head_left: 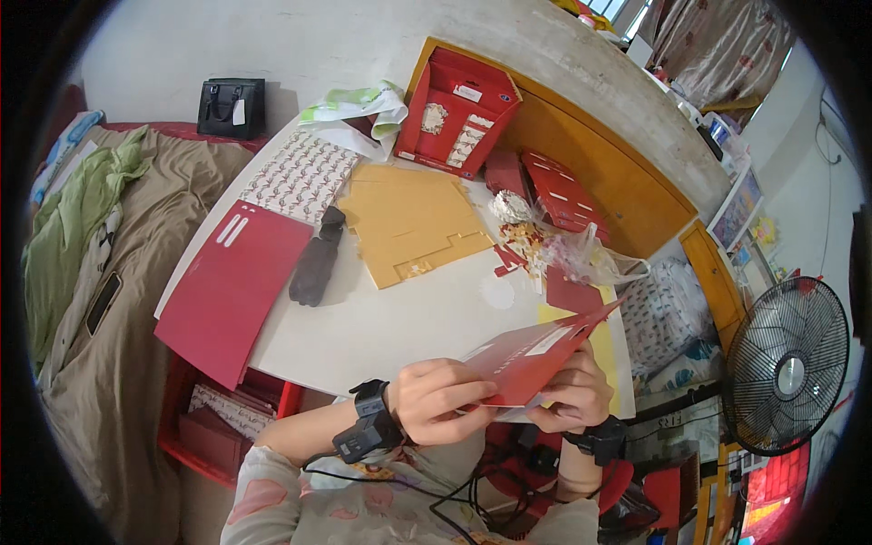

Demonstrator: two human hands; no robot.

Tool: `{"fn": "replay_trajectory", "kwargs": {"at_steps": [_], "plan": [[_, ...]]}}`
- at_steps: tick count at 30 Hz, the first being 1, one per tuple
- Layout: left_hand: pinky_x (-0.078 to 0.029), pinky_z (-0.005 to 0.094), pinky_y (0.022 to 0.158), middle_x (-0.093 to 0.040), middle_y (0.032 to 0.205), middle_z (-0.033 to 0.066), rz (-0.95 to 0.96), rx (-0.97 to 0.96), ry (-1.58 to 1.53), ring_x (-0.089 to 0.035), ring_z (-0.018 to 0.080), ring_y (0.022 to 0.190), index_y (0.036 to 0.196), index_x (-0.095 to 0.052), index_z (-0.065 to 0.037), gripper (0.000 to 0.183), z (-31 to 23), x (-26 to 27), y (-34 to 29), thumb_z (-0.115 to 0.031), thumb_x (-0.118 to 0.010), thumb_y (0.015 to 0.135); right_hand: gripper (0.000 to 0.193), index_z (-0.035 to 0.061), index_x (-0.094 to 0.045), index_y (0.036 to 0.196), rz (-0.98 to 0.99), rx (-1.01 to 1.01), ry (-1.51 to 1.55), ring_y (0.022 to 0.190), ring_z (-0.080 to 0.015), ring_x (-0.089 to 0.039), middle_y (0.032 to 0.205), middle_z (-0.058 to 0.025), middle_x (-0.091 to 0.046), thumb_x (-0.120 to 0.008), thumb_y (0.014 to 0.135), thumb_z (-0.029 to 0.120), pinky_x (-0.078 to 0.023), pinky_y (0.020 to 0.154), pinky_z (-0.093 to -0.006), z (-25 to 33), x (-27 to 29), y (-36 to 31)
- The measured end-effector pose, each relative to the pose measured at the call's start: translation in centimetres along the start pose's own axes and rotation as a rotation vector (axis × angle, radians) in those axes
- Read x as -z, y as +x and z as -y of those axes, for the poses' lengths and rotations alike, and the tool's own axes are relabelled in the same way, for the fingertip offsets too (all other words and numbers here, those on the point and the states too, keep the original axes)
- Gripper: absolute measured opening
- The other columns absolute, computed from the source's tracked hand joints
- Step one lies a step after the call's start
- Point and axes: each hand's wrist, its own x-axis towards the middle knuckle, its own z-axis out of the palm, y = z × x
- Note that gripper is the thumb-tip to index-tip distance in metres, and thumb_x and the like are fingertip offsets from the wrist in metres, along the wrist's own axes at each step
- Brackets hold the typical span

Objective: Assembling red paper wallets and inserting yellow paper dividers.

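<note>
Both my hands hold a red printed card piece (pixel 536 359) above the near edge of the white table (pixel 354 336). It is tilted, with a fold or edge rising toward the right. My left hand (pixel 442 400) pinches its lower left corner, fingers curled. On its right side, my right hand (pixel 574 391) grips the underside, and the card partly hides those fingers. Beneath the card's right part lies a yellow sheet (pixel 618 354). Further off, tan card sheets (pixel 409 218) lie flat, with a dark grey cloth-like bundle (pixel 316 259) to their left.
Large dark red sheets (pixel 232 286) overhang the table's left edge above a red crate (pixel 171 418). At the back stand a red box with cut-outs (pixel 459 118) and flat red pieces (pixel 568 195). Scraps (pixel 522 245) and a clear plastic bag (pixel 599 259) lie right; a fan (pixel 788 363) stands beyond.
</note>
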Motion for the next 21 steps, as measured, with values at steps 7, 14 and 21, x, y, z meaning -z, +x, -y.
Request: {"fn": "replay_trajectory", "kwargs": {"at_steps": [7, 14, 21], "plan": [[-0.050, 0.0275, 0.054, -0.060, 0.098, 0.0144, -0.009, 0.015, -0.016, -0.062, 0.0228, 0.074, 0.090, -0.057, -0.004, 0.025, 0.2, -0.1, -0.1, -0.008, -0.071, 0.069, 0.036, 0.0088, -0.060, 0.086, 0.020, -0.008, -0.049, 0.075, -0.0211, -0.066, 0.074, -0.0031, -0.067, -0.085, 0.061, 0.015, -0.047, 0.080, -0.0417, 0.3, 0.1, 0.6], [-0.053, 0.0316, 0.058, -0.060, 0.098, 0.0160, 0.054, 0.042, 0.003, -0.062, 0.0256, 0.074, 0.087, -0.056, -0.003, 0.025, 1.0, 0.3, -1.2, -0.007, -0.070, 0.067, 0.029, 0.0128, -0.060, 0.081, 0.090, 0.027, -0.269, 0.077, -0.0221, -0.066, 0.076, -0.0029, -0.068, -0.082, 0.062, 0.012, -0.044, 0.082, -0.0448, -0.4, -1.6, 0.0], [-0.054, 0.0344, 0.062, -0.059, 0.096, 0.0149, 0.025, 0.030, 0.066, -0.062, 0.0270, 0.074, 0.087, -0.057, -0.003, 0.030, 1.9, 0.8, -1.2, -0.006, -0.075, 0.064, 0.027, 0.0120, -0.060, 0.083, 0.064, 0.036, -0.274, 0.084, -0.0200, -0.063, 0.083, -0.0027, -0.067, -0.079, 0.063, 0.011, -0.043, 0.084, -0.0432, -1.2, -2.3, 0.4]]}}
